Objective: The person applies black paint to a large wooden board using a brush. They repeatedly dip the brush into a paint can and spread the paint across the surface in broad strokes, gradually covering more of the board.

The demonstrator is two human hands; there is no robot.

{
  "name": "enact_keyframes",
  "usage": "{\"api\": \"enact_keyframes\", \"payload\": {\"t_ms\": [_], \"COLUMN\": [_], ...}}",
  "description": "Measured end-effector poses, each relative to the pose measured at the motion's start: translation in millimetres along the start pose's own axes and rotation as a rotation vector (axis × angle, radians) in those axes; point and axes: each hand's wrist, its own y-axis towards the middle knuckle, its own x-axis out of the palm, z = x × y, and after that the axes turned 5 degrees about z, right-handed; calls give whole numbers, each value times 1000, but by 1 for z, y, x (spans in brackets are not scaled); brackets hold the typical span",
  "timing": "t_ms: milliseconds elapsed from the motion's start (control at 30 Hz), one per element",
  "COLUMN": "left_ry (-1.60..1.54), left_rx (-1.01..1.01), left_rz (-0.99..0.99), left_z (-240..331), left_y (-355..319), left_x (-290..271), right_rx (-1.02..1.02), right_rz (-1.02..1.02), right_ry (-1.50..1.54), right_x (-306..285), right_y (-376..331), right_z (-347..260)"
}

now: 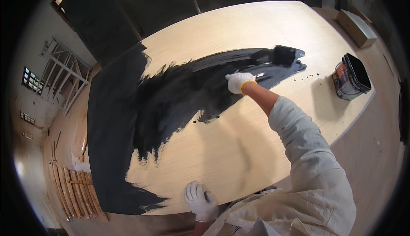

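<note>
Pale sleeve (303, 142), right arm, ending at the forearm. Right hand (242, 83), white glove (yellow cuff), over black paint (166, 103) spread across the board's middle; fingers curled, whether clamped on anything cannot be told. Left hand (200, 201), white glove, at the near edge, fingers extended, nearly together. Pale wooden board (252, 150), beneath both hands, partly coated. Dark bucket (347, 80), standing near its right end.
</note>
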Motion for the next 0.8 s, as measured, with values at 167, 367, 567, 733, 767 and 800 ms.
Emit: {"api": "enact_keyframes", "payload": {"t_ms": [167,367,567,733,767,800], "left_ry": [21,69,77,74,96,91], "left_rx": [-5,15,53,43,38,59], "left_rz": [15,17,12,20,18,19], "left_z": [-3,6,8,12,13,11], "left_y": [-8,-1,-6,3,0,7], "left_x": [1,-2,3,9,8,15], "right_rx": [261,326,61,388,438,427], "right_rz": [66,151,91,214,161,87], "right_ry": [-35,19,27,-4,-6,3], "right_x": [-16,-17,-7,-18,-26,-38], "right_y": [45,8,-56,39,61,84], "right_z": [170,244,197,387,379,388]}}
